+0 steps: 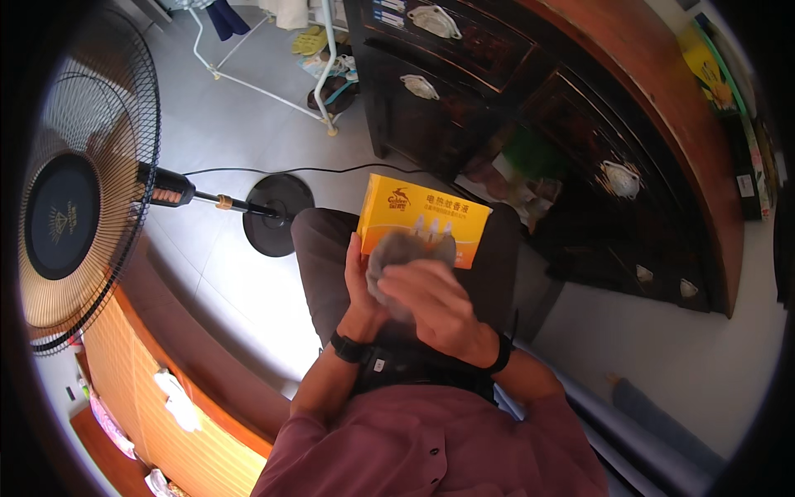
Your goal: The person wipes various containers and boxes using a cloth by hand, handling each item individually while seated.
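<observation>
A yellow and orange cardboard box with printed writing is held tilted above my lap, between my knees. My left hand grips the box at its lower left, the thumb along its edge; most of its fingers are hidden. In front of the box's lower part is a crumpled grey cloth. My right hand, blurred, has its fingers bent over the cloth and holds it against or close to the box. Whether the cloth touches the box cannot be told.
A standing fan is at the left, its round base on the floor beside my knee. A black cable crosses the floor. A dark wooden cabinet stands ahead and right. White rack tubing rises beyond; a bed lies lower left.
</observation>
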The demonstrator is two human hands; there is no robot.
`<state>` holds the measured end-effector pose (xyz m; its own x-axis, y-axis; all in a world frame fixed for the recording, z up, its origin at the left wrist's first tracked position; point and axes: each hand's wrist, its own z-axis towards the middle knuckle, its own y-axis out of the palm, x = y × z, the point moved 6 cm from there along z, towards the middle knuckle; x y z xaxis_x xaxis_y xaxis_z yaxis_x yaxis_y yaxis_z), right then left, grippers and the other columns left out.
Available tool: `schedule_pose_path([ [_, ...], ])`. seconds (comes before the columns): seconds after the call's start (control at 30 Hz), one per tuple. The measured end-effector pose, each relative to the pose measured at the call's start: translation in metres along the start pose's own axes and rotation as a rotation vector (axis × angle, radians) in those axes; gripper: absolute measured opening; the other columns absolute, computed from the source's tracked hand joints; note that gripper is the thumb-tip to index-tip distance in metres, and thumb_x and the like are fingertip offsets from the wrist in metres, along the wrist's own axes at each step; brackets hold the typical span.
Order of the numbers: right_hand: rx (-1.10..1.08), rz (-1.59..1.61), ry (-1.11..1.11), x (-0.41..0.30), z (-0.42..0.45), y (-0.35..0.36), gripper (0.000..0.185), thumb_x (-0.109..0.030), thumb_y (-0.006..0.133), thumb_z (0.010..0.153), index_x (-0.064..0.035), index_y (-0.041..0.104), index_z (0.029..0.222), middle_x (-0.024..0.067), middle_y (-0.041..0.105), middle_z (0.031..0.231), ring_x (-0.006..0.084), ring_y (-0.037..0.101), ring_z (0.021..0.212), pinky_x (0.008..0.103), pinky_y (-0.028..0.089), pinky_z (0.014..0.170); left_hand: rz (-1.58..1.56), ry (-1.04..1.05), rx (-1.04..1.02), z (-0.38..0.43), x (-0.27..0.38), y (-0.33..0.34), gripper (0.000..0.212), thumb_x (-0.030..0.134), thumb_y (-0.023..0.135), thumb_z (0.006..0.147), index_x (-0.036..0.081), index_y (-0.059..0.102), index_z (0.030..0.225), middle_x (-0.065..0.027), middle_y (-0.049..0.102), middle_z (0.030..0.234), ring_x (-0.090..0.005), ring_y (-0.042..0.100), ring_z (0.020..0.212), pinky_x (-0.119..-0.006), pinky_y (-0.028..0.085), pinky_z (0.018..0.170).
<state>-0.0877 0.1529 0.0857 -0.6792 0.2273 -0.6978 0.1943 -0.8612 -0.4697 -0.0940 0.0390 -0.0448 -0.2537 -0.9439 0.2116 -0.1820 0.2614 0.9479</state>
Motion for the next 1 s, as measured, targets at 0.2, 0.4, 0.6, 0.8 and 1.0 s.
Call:
schedule_pose_path([
  [0.2, 0.114, -0.341, 0.056, 0.012, 0.03, 0.013, 0.046, -0.002, 0.066, 0.087, -0.0041, 0.068, 0.133, 0.0138, 0.062, 0.142, 0.0403, 0.058, 0.128, 0.0523, 0.045, 0.109, 0.224, 0.103, 0.218, -0.01, -0.014, 0.015, 0.056, 0.042, 0.038, 0.11, 0.008, 0.048, 0.153, -0.0115, 0.054, 0.152, -0.0275, 0.052, 0.14, -0.041, 0.041, 0.117],
  [0.4, -0.079, -0.387, -0.179, 0.012, -0.018, 0.031, 0.041, -0.009, 0.066, 0.09, -0.0052, 0.069, 0.131, 0.0148, 0.063, 0.14, 0.0346, 0.061, 0.125, 0.0425, 0.052, 0.103, 0.177, 0.242, 0.304, -0.012, 0.019, -0.001, 0.062, 0.055, 0.039, 0.109, 0.01, 0.052, 0.148, -0.0099, 0.057, 0.148, -0.0276, 0.055, 0.134, -0.042, 0.043, 0.114],
  [0.6, 0.253, 0.202, 0.519, 0.034, -0.05, -0.048, 0.05, -0.001, 0.063, 0.093, 0.001, 0.056, 0.143, 0.0155, 0.065, 0.134, 0.0285, 0.063, 0.12, 0.0384, 0.05, 0.104, 0.128, 0.263, -0.058, 0.003, 0.048, 0.054, 0.081, 0.074, 0.033, 0.103, 0.018, 0.036, 0.161, -0.0113, 0.038, 0.165, -0.0333, 0.038, 0.149, -0.061, 0.027, 0.121],
  [0.8, 0.135, 0.579, 0.754, 0.051, -0.06, -0.075, 0.056, -0.011, 0.061, 0.098, 0.0012, 0.045, 0.151, 0.011, 0.058, 0.14, 0.018, 0.056, 0.127, 0.0333, 0.043, 0.109, 0.043, 0.155, -0.139, 0.002, 0.023, 0.089, 0.079, 0.074, 0.031, 0.103, 0.017, 0.046, 0.156, -0.0071, 0.048, 0.16, -0.0318, 0.043, 0.146, -0.057, 0.03, 0.121],
  [1.0, 0.273, 0.569, 0.576, 0.014, -0.049, -0.126, 0.055, -0.004, 0.065, 0.097, -0.0004, 0.047, 0.149, 0.0106, 0.062, 0.136, 0.0159, 0.056, 0.127, 0.0314, 0.042, 0.108, 0.366, 0.155, -0.234, 0.001, 0.021, 0.103, 0.079, 0.045, 0.071, 0.091, 0.0, 0.047, 0.151, -0.0125, 0.057, 0.149, -0.0304, 0.055, 0.137, -0.046, 0.039, 0.118],
])
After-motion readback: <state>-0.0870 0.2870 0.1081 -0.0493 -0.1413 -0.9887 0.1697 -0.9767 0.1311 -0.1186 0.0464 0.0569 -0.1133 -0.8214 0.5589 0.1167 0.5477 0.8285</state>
